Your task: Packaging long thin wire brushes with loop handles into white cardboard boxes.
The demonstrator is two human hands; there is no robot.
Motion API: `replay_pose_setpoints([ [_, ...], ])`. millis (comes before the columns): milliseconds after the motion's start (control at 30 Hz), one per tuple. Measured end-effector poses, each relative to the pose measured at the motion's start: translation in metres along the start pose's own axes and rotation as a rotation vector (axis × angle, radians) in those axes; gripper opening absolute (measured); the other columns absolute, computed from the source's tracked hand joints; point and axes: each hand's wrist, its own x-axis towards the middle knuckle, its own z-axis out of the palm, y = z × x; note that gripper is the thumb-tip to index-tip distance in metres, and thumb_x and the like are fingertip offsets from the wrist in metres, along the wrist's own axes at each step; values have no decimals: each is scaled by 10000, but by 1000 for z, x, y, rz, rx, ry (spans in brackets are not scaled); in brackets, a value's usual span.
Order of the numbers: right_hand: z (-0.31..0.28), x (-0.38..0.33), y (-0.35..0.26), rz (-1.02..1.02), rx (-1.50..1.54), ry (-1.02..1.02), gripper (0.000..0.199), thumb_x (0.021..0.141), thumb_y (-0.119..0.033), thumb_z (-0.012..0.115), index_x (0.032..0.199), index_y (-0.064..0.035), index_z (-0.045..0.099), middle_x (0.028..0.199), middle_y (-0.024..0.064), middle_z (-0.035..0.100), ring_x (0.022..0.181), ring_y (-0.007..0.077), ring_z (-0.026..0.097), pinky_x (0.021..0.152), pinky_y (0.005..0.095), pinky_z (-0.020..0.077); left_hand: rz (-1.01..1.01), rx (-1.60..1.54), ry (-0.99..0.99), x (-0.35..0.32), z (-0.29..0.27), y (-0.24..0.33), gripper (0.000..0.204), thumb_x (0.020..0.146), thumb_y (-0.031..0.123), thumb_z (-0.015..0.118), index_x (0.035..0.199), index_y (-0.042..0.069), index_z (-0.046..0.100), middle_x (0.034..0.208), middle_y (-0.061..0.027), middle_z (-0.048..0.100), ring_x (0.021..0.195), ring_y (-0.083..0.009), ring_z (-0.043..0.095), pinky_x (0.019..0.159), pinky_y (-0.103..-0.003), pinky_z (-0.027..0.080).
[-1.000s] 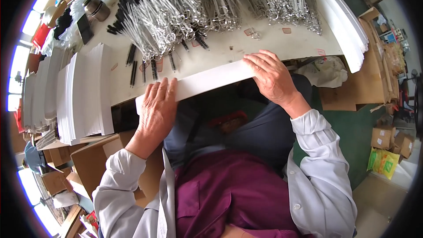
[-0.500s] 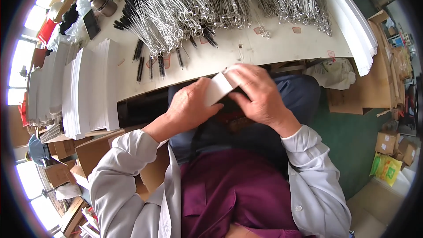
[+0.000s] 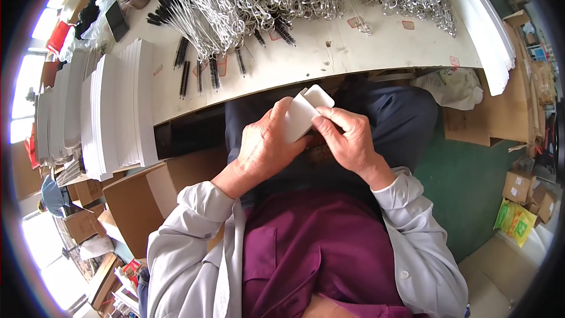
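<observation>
You clasp the white carton (image 3: 299,119) in your left hand (image 3: 266,144) and pinch its flapped end with your right hand (image 3: 353,141), beside a table (image 3: 271,72) bearing brushes (image 3: 247,9), above green floor (image 3: 465,182).

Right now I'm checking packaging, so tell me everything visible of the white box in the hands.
The box is plain white, smooth, apparently thin card, with a round-cornered flap sticking out at its upper end. It is tilted, in front of the table. The left hand grips it; the right hand pinches its right edge. Its underside is hidden.
</observation>
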Motion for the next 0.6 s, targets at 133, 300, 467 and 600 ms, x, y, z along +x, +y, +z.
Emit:
replay_pose_setpoints([
  [133,-1,-3,9,173,206,-82,201,1003,-148,674,1042,43,725,780,151,712,674,175,684,613,300,520,24,-79,-15,-5,4,2,757,767,263,860,1386,90,459,1119,-200,710,949,-382,728,774,-452,602],
  [300,6,-8,5,168,139,-107,182,993,-136,666,944,36,702,717,148,674,615,181,650,564,329,486,-30,-154,-4,-10,17,-4,736,769,222,846,1390,123,463,1130,-213,706,943,-396,731,768,-456,608],
  [467,8,-14,4,133,-28,-156,178,998,-126,658,923,27,708,710,112,679,606,141,632,557,300,476,-11,-184,-21,-15,20,-7,690,770,188,814,1373,139,482,1106,-217,704,929,-411,728,752,-467,610],
  [600,11,-15,5,66,-97,-171,153,990,-114,663,951,27,708,705,110,673,590,149,633,560,295,485,3,-130,-35,-18,25,-12,642,777,197,794,1345,142,500,1039,-210,692,879,-422,722,729,-473,612],
])
